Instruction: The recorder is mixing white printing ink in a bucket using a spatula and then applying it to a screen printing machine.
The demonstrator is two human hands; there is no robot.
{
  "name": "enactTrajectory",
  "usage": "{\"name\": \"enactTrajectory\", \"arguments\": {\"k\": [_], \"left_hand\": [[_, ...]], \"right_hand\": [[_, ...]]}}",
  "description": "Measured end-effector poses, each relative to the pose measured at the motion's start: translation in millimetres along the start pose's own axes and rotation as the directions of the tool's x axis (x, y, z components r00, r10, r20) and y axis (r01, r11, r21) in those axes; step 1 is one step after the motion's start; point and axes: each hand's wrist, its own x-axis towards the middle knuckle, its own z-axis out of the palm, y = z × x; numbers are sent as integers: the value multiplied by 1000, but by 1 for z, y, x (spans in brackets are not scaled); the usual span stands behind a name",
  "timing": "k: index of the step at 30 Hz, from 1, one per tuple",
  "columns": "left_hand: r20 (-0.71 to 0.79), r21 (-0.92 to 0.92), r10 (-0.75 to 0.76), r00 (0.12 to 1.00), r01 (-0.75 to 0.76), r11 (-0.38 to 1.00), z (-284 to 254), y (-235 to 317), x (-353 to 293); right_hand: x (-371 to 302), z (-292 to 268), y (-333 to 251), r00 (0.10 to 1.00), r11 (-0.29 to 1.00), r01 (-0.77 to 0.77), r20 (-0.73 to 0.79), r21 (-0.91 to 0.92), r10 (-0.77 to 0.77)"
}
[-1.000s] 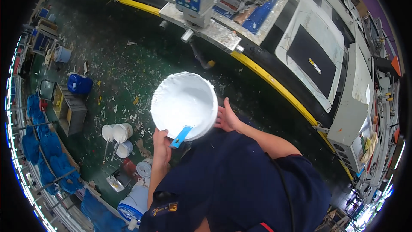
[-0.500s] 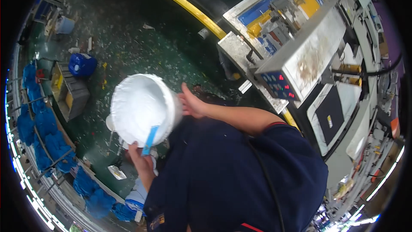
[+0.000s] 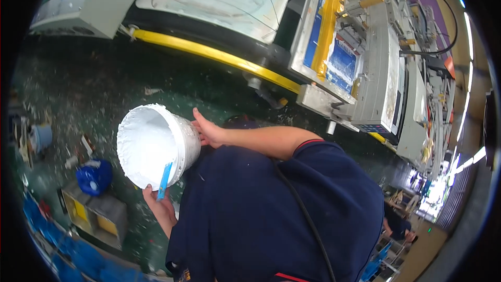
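A white plastic bucket (image 3: pixel 185 141) is tipped so its mouth faces up and to the left. White paste-like material (image 3: pixel 143 149) coats its inside, and the rim is crusted with it. Across the near side of the mouth lies a flat blue strip (image 3: pixel 165 181), its lower end hidden in part beside my fingers. My left hand (image 3: pixel 160 206) grips the bucket's near lower rim next to that strip. Against the far right wall of the bucket, my right hand (image 3: pixel 207 129) supports it with the thumb raised; some fingers are hidden behind it.
A printing machine with a yellow-edged frame (image 3: pixel 331 31) stands at upper right, a yellow rail (image 3: pixel 209 55) along the table's edge. On the paint-spattered green floor (image 3: pixel 104 83) sit a blue jug (image 3: pixel 94 176) and a grey crate (image 3: pixel 99 219). Another person (image 3: pixel 399 224) is at far right.
The view has swung to the left along the machines, bringing a second control box in at upper left. The bucket stays between both hands and shows more of its outer wall.
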Motion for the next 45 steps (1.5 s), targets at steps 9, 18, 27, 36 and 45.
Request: {"name": "enactTrajectory", "arguments": {"k": [9, 18, 27, 36, 45], "left_hand": [[148, 152, 72, 986, -94, 984, -29, 254, 210], [-41, -29, 178, 983, -179, 983, -111, 432, 409], [-331, -208, 156, 931, -233, 950, -211, 636, 559], [-48, -38, 147, 988, -149, 988, -201, 884, 820], [23, 25, 154, 988, -155, 988, -169, 1109, 1093]], "right_hand": [[178, 211, -107, 994, 981, 111, -6, 162, -111], [426, 453, -232, 987, 997, -78, 141, -22, 80], [644, 688, -296, 880, 910, -275, 299, -311, 368], [846, 864, -450, 993, 998, -41, 108, -47, 46], [1065, 1048, -660, 970, 990, 134, 198, 51, -142]]}}
